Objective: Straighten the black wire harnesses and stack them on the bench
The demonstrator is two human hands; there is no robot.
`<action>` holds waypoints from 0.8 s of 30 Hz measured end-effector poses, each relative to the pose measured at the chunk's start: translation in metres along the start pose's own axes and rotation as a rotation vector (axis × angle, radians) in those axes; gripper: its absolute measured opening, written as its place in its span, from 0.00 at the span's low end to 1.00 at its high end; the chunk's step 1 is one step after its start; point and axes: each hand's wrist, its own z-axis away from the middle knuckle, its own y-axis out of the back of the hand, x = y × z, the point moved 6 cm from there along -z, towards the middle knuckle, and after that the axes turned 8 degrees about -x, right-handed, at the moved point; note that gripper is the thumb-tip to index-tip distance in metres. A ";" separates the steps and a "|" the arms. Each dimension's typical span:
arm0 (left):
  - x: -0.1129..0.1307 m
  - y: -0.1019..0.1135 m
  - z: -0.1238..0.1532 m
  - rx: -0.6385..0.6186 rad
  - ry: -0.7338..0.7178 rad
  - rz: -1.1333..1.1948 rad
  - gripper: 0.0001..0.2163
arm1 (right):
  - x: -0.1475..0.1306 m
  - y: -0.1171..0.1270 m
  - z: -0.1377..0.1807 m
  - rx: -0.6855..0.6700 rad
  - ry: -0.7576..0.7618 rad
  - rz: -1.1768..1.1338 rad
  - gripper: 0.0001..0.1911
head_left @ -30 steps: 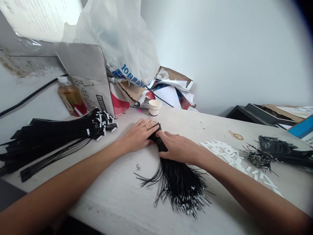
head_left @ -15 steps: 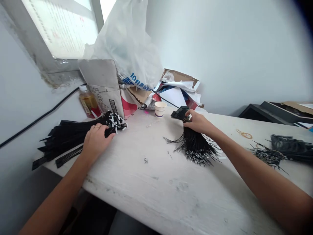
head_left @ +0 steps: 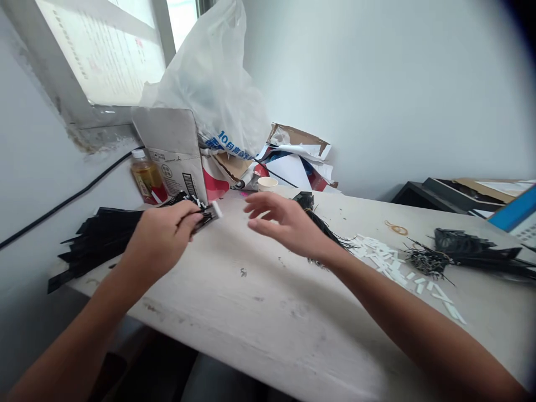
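My left hand is closed round a small bundle of thin black wires with a white end piece, lifted a little off the table. Beneath and left of it lies a fanned pile of flat black strips, whose far ends carry wires with white tips. Over the middle of the table hovers my right hand, fingers apart, holding nothing. Behind that wrist, partly hidden, a banded black wire bundle rests on the table.
Scattered white pieces lie to the right, near another black wire bundle and rubber bands. At the back stand a paper cup, a carton, a bottle and a plastic bag.
My right hand has let go of the banded wire bundle and moved left, opening. The left hand has raised a small bundle from the pile. Previously hidden white pieces now show.
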 end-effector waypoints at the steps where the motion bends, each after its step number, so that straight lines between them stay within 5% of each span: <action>1: 0.013 -0.002 -0.004 -0.062 -0.017 0.092 0.11 | -0.005 -0.008 -0.002 0.004 0.008 -0.085 0.23; 6: 0.041 -0.045 -0.011 -0.295 0.086 0.631 0.09 | 0.013 -0.020 -0.002 -0.034 -0.185 -0.378 0.07; 13: 0.044 -0.128 0.044 -0.785 0.457 1.282 0.10 | 0.057 0.026 0.002 0.149 -0.377 -0.428 0.13; 16: 0.047 -0.134 0.071 -0.942 0.498 1.442 0.12 | 0.070 0.050 0.003 0.218 -0.386 -0.421 0.13; 24: 0.050 -0.138 0.097 -1.029 0.506 1.879 0.11 | 0.074 0.071 0.008 0.201 -0.427 -0.398 0.07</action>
